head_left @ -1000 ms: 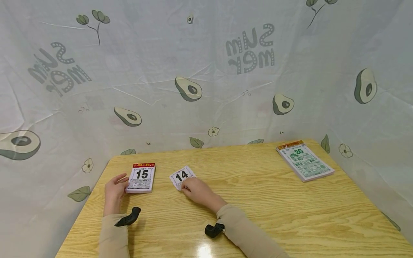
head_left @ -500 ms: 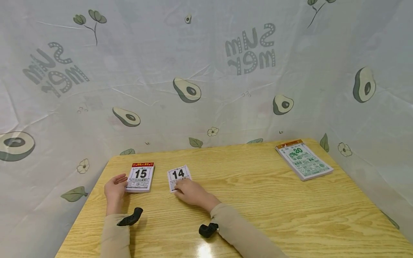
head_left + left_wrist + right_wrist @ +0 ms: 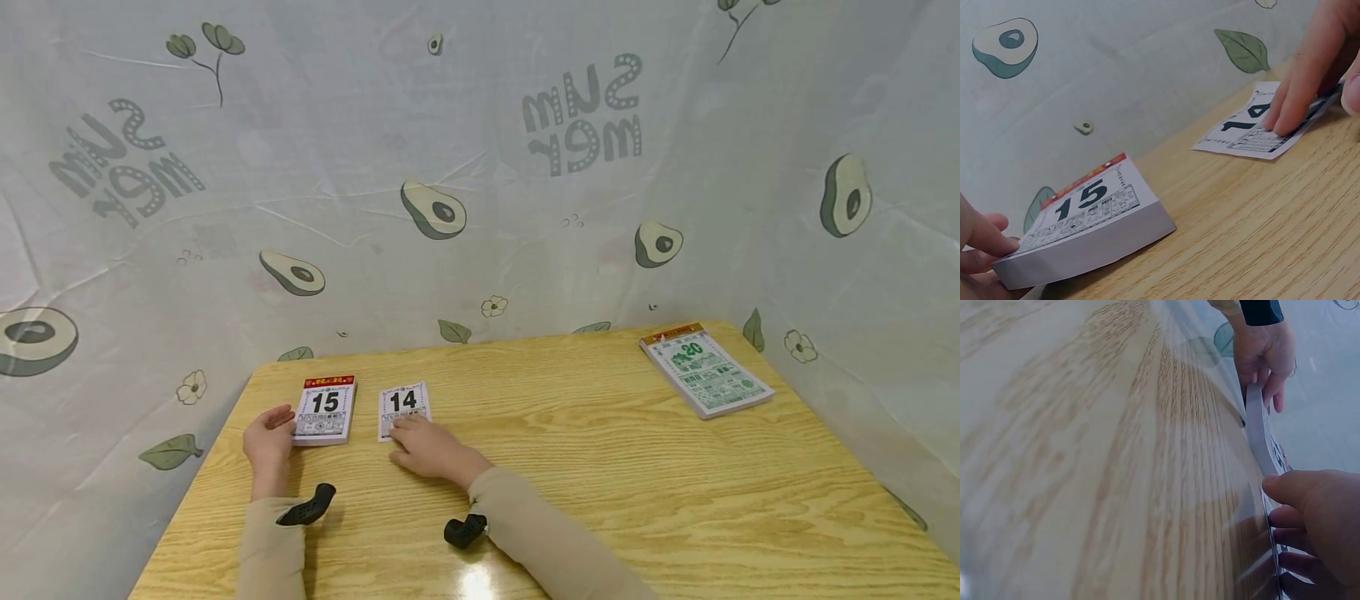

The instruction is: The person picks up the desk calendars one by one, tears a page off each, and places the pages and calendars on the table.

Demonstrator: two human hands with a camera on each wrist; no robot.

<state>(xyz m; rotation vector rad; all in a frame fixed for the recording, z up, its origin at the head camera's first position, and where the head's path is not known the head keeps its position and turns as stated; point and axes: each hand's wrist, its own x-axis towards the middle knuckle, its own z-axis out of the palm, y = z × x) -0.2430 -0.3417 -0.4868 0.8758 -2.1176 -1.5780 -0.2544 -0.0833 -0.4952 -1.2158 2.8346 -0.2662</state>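
A tear-off calendar (image 3: 325, 414) with a red top strip and a black 15 lies at the left of the table. My left hand (image 3: 268, 442) grips its left edge; in the left wrist view, the thumb is on top of the pad (image 3: 1104, 240) and the fingers are at its side and below. Just to the right is a loose calendar sheet (image 3: 402, 402) printed 14, flat on the wood. My right hand (image 3: 431, 448) rests on the sheet's lower part with fairly straight fingertips, covering that corner.
A larger tear-off calendar (image 3: 705, 372) with a green 20 lies at the far right of the wooden table (image 3: 570, 433). Behind and at both sides hangs a pale curtain (image 3: 480, 150) printed with avocados and leaves.
My right hand has moved left with the 14 sheet, which has turned from slanted to nearly straight beside the pad. Its fingers have loosened from a pinch. My left hand stays at the pad.
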